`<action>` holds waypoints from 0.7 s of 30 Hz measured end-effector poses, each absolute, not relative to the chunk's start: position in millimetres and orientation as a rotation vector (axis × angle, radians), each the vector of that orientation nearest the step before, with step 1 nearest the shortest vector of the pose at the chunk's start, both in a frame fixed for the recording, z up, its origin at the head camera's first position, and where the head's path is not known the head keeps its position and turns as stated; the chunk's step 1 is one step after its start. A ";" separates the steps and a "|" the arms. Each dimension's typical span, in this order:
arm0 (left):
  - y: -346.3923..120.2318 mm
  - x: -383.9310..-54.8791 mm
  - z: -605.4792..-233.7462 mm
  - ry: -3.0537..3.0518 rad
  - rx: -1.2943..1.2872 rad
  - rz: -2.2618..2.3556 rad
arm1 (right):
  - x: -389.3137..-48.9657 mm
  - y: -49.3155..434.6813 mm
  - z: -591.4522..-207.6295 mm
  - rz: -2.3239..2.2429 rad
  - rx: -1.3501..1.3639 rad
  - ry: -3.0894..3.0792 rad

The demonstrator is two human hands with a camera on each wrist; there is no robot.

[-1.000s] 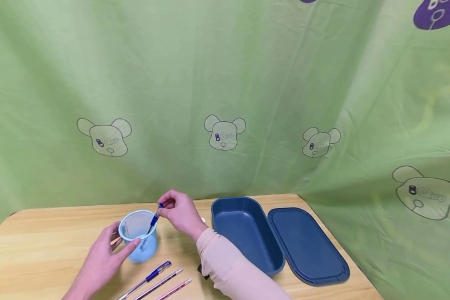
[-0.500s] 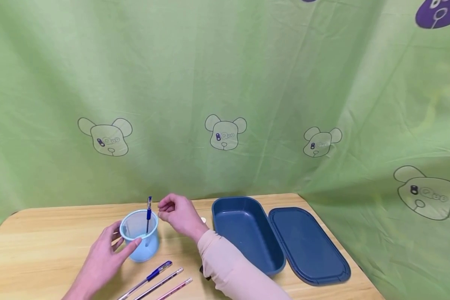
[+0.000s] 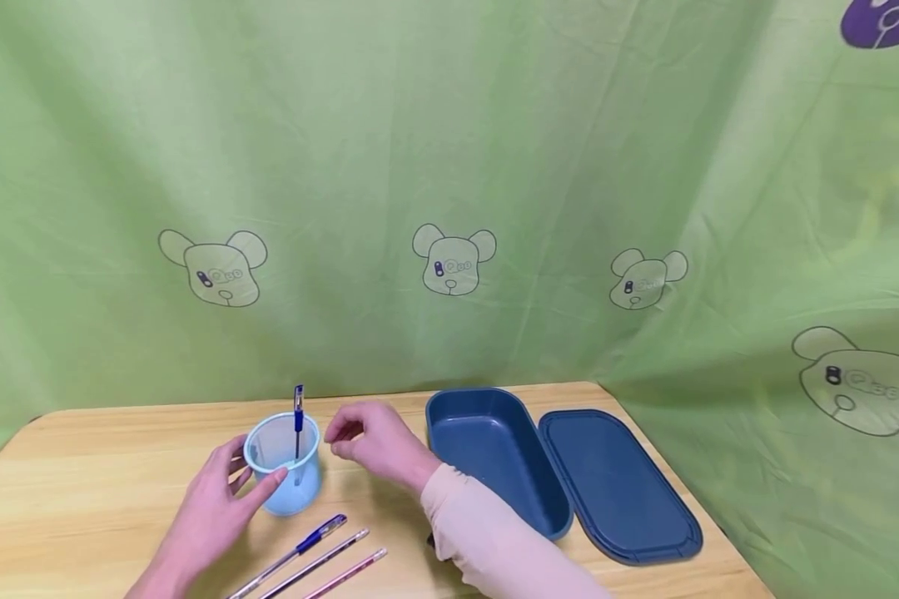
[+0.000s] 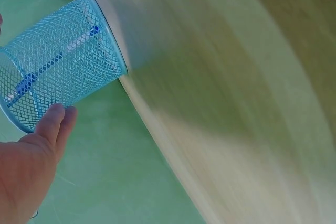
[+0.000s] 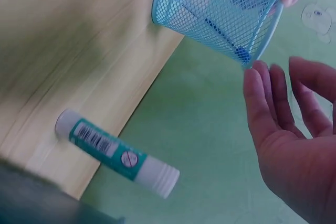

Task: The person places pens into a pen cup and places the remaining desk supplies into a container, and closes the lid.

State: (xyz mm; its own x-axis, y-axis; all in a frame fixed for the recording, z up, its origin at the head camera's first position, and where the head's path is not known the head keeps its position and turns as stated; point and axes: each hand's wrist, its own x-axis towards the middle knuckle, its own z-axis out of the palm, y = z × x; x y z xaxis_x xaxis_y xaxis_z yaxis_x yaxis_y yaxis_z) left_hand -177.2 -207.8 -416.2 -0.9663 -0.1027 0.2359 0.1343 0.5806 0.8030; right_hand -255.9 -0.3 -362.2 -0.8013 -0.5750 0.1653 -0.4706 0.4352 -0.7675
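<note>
The left hand (image 3: 217, 507) cups the light-blue mesh cup (image 3: 283, 464) from its 7 o'clock side, fingers curled round the wall and thumb at the rim, which looks meant to keep so light a cup from tipping. 1 blue pen (image 3: 298, 416) stands nearly upright inside, its cap poking above the rim at about 12 o'clock.

The right hand (image 3: 374, 445) hovers just beside the cup at 3 o'clock, holding nothing, fingers loosely bent and apart from the rim.

At the cup's 5 o'clock, 3 more pens (image 3: 310, 561) lie side by side on the wooden table (image 3: 82, 482), within easy reach. Further right sits an open dark-blue box (image 3: 494, 457) with its lid (image 3: 618, 487) flat beside it. A glue stick (image 5: 118, 153) lies behind the cup, by the table's far edge.
</note>
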 end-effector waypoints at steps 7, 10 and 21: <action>-208.4 -176.3 -416.6 -2.561 -0.032 -1.343 | -226.3 22.7 -359.9 -1.141 -0.961 2.474; -208.5 -175.2 -416.5 -2.554 -0.041 -1.357 | -213.8 32.0 -362.1 -1.070 -0.949 2.491; -207.9 -174.6 -415.8 -2.551 -0.067 -1.341 | -193.9 48.0 -388.9 -0.955 -0.840 2.562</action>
State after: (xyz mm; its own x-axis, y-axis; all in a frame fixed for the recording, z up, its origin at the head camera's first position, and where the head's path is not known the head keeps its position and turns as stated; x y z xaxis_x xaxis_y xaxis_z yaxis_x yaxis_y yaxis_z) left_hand -174.6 -207.9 -415.8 -0.9656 -0.0786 0.2479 0.1597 0.5731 0.8038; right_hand -193.9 48.0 -388.9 -0.7916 -0.6084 -0.0567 -0.4228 0.6124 -0.6679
